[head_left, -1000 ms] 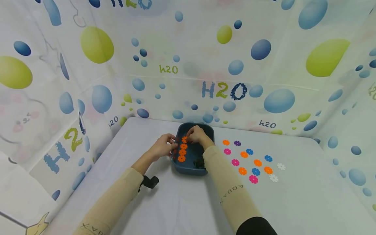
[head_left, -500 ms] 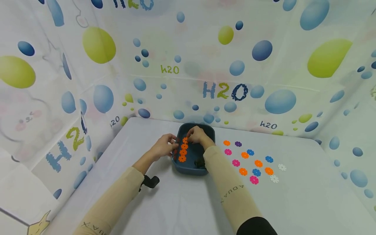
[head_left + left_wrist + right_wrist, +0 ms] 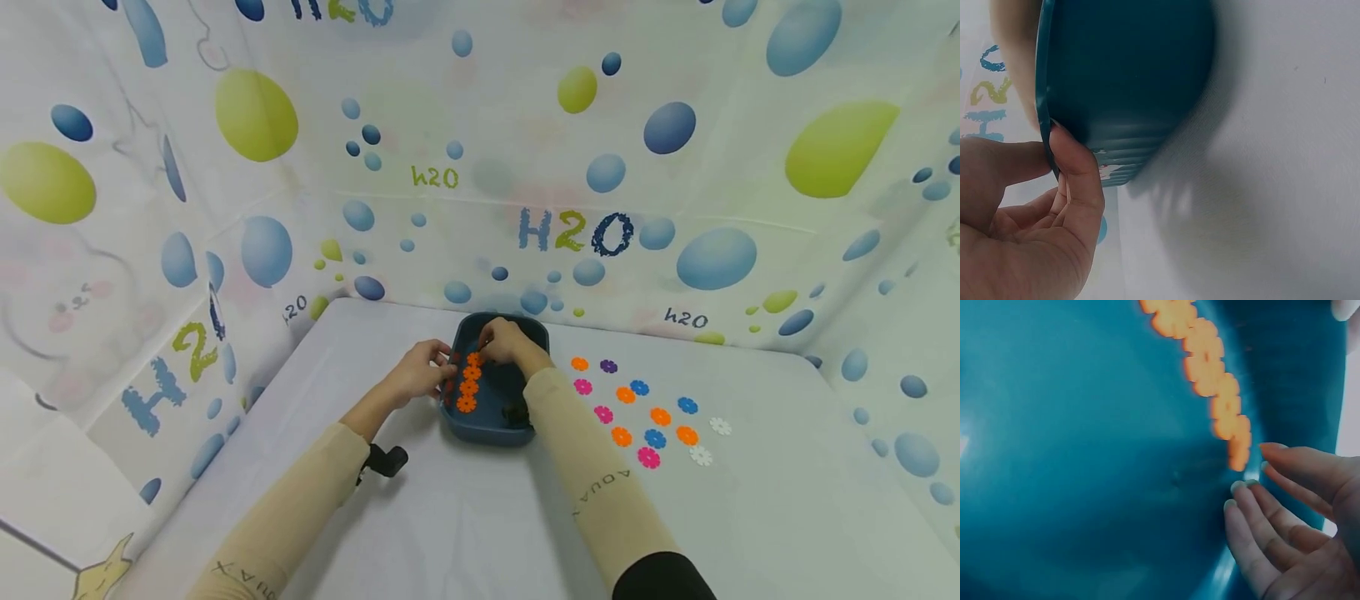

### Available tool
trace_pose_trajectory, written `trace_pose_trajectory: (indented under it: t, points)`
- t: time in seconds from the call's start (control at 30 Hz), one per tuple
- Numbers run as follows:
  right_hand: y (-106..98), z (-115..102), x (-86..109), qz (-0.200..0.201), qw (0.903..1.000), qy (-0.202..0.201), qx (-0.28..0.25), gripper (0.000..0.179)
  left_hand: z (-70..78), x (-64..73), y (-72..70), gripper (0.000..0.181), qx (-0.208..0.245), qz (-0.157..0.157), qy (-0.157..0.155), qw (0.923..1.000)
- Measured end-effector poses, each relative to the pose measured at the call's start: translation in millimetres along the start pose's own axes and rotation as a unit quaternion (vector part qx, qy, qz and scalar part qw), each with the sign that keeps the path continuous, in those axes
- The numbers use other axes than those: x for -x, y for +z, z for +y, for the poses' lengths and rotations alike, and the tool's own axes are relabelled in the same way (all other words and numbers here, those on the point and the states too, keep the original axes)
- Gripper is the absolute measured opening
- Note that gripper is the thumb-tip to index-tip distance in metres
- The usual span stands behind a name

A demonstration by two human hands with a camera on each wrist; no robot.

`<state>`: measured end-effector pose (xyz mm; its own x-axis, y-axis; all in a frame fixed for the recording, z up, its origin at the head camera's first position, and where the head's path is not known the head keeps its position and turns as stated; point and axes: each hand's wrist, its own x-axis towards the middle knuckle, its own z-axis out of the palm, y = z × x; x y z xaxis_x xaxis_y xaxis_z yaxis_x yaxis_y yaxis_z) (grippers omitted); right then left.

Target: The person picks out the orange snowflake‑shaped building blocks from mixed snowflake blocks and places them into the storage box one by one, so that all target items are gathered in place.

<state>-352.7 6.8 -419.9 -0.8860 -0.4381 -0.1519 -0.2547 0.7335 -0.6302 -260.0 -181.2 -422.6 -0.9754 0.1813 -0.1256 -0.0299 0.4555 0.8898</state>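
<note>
A blue-green plastic basin [image 3: 487,435] stands on the white-covered table. Its rim [image 3: 1042,69] is pinched between the thumb and a finger of my left hand [image 3: 1041,219], at the basin's left side. Inside, several orange flower-shaped pieces [image 3: 468,387] form a row along the left wall, joined or overlapping edge to edge. My right hand [image 3: 504,342] reaches into the basin at the far end of this row. In the right wrist view, the fingers of my right hand [image 3: 1297,512] are loosely bent and spread around the end of the orange row [image 3: 1204,359], holding nothing.
Right of the basin, loose flower pieces lie scattered: orange [image 3: 621,437], pink [image 3: 648,457], blue [image 3: 655,439], white [image 3: 700,456] and a purple one [image 3: 608,367]. A printed curtain [image 3: 480,167] rises behind the table. A black camera mount [image 3: 386,461] sits at my left wrist.
The far end of the orange row has shifted slightly, and my right forearm has moved a little to the right. My left hand keeps its place on the rim.
</note>
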Motion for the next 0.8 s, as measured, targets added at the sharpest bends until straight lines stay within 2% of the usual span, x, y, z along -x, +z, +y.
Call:
trace_pose_trajectory:
  t: [0.2,0.33,0.47,0.63,0.8]
  points:
    - [-20.9,-10.7,5.3,-0.019,0.997,-0.045,0.059,0.027,3.7,-1.8,-2.0,0.036,-0.013,0.0,0.003,0.9999]
    - [-37.0,-19.7,14.9,-0.027,0.9944,-0.064,0.08,0.032,6.1,-1.9,-3.4,0.039,-0.014,-0.002,0.002,0.9999]
    - [-50.3,-22.6,31.0,-0.022,0.9931,-0.089,0.073,0.033,5.6,-2.3,-3.5,0.038,-0.017,-0.004,-0.002,0.9998]
    - [-61.6,-15.8,50.8,-0.002,0.9899,-0.125,0.067,0.029,3.4,-2.4,-2.1,0.037,-0.018,-0.007,-0.002,0.9998]
    - [-70.0,-3.7,68.5,0.009,0.9902,-0.127,0.058,0.029,3.7,-1.3,-0.9,0.038,-0.017,-0.007,0.004,0.9998]
